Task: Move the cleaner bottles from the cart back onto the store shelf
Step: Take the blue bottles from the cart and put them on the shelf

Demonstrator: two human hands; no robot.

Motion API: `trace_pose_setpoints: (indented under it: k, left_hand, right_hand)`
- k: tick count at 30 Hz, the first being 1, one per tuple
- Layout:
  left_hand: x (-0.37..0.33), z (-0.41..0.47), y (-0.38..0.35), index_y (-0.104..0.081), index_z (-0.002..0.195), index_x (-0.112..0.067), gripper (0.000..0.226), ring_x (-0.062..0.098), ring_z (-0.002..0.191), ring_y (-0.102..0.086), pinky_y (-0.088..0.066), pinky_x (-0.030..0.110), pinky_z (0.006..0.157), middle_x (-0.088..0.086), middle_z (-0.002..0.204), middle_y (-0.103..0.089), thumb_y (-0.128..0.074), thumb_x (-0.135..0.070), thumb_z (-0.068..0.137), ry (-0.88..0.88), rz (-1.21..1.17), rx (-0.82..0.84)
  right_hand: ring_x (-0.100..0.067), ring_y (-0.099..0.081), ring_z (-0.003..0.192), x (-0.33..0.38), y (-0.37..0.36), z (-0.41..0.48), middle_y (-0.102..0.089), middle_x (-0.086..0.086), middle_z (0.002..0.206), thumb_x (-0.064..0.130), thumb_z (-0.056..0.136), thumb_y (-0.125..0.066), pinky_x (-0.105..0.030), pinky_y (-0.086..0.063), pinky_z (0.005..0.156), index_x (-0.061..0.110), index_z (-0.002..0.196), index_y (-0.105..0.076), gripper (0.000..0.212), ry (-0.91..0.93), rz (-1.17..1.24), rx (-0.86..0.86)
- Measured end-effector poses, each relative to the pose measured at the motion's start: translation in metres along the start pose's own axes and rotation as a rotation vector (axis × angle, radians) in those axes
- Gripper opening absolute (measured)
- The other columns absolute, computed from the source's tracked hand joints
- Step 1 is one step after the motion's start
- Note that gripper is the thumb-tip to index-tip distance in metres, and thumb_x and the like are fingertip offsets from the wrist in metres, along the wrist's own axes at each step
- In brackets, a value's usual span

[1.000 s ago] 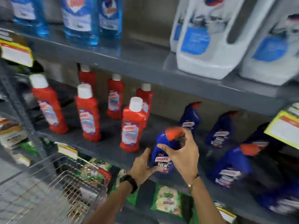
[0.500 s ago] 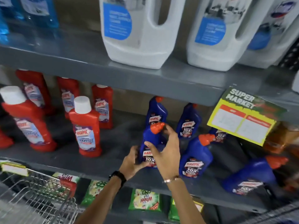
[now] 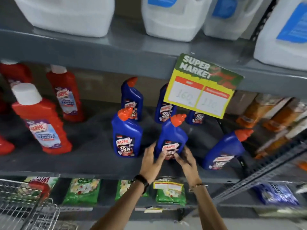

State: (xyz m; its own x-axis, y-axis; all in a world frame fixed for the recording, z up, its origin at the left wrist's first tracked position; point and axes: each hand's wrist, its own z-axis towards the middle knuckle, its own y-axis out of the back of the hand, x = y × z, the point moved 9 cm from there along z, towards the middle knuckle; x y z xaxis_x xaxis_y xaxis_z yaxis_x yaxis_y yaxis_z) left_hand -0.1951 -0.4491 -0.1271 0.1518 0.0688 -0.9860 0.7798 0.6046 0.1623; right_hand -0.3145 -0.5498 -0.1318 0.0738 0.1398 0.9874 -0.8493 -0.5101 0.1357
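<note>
A blue cleaner bottle (image 3: 172, 135) with an orange cap stands near the front of the grey middle shelf (image 3: 93, 163). My left hand (image 3: 150, 161) and my right hand (image 3: 186, 161) clasp its base from either side, fingertips on the label. Another blue bottle (image 3: 127, 135) stands upright just to its left. A third blue bottle (image 3: 224, 150) leans to the right of my hands. More blue bottles (image 3: 132, 98) stand at the back, one partly hidden by a price sign. The wire cart (image 3: 25, 209) shows at the bottom left corner.
Red cleaner bottles (image 3: 41, 123) with white caps fill the shelf's left part. A yellow-green price sign (image 3: 202, 85) hangs from the upper shelf edge, under large white jugs (image 3: 66, 15). Green packets (image 3: 83, 191) lie on the lower shelf. Orange packs (image 3: 269, 117) sit at the right.
My hands have let go of the left front blue bottle, which now stands alone, and moved right onto the neighbouring blue bottle. The view has shifted right and closer.
</note>
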Motion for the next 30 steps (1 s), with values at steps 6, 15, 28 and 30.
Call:
trace_pose_setpoints:
  k: [6,15,28,30]
  left_hand:
    - [0.018,-0.001,-0.003,-0.045,0.125,-0.026,0.058,0.017,0.111,-0.057,-0.047,0.04,0.098,0.009,0.128,-0.054,-0.051,-0.058,0.077,0.071,-0.011,0.021]
    - [0.017,-0.008,-0.004,-0.04,0.132,-0.013,0.045,0.01,0.103,-0.054,-0.041,-0.005,0.069,0.012,0.134,-0.049,-0.051,-0.024,0.09,0.093,-0.046,0.011]
    - [0.024,-0.058,0.115,-0.045,0.116,-0.014,0.033,0.022,0.115,-0.049,-0.044,0.004,0.081,0.008,0.121,-0.048,-0.054,-0.004,0.086,-0.048,-0.4,-0.693]
    - [0.025,-0.042,0.13,-0.04,0.127,-0.009,0.042,0.019,0.122,-0.044,-0.04,0.013,0.09,0.007,0.13,-0.045,-0.054,-0.01,0.087,-0.019,-0.36,-0.657]
  right_hand:
    - [-0.006,-0.06,0.106,-0.01,0.014,-0.007,-0.06,-0.011,0.119,0.002,0.084,-0.059,-0.013,-0.048,0.088,0.005,0.124,-0.048,0.042,-0.005,-0.07,0.05]
    - [-0.012,-0.059,0.112,-0.014,0.014,-0.024,-0.061,-0.009,0.123,0.011,0.085,-0.06,-0.03,-0.049,0.098,0.011,0.128,-0.047,0.045,0.01,-0.081,0.018]
    - [0.007,-0.05,0.112,0.011,-0.097,-0.101,-0.055,0.016,0.118,0.061,0.083,-0.04,-0.012,-0.042,0.092,0.049,0.113,-0.043,0.033,0.128,-0.287,0.028]
    - [0.01,-0.039,0.123,0.01,-0.117,-0.079,-0.044,0.019,0.13,0.042,0.089,-0.045,-0.011,-0.033,0.103,0.045,0.123,-0.034,0.036,0.079,-0.156,0.051]
